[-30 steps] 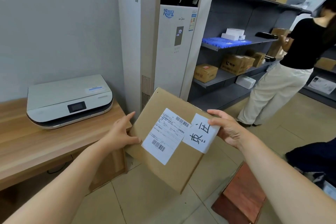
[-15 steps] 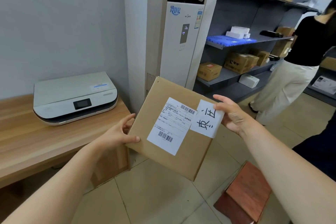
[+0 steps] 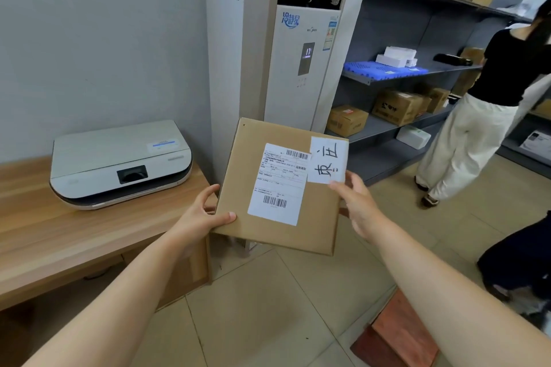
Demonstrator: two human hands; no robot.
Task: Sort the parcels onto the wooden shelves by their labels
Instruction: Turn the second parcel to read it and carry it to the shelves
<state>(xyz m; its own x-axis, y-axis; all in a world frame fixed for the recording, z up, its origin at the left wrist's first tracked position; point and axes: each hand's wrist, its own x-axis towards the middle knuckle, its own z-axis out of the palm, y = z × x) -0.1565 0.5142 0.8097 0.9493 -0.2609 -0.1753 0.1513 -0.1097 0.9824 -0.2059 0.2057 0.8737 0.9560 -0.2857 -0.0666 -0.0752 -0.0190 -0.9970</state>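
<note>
I hold a flat brown cardboard parcel point(image 3: 250, 217) in front of me over the tiled floor. It carries a white shipping label with barcodes point(image 3: 278, 185) and a white paper slip with handwritten characters point(image 3: 328, 162) at its upper right corner. My left hand point(image 3: 202, 214) grips the parcel's lower left edge, thumb on top. My right hand point(image 3: 356, 205) holds its right edge just below the slip. Grey metal shelves point(image 3: 384, 128) with several boxes stand at the right.
A white printer point(image 3: 119, 164) sits on a wooden desk point(image 3: 59, 241) at the left. A tall white air conditioner point(image 3: 298, 68) stands behind the parcel. Another person in a black top and cream trousers point(image 3: 465, 140) stands at the shelves. A reddish wooden piece point(image 3: 399, 334) lies on the floor.
The parcel has turned clockwise to sit nearly square in front of me. My right hand has slid down from the slip's top corner to below it.
</note>
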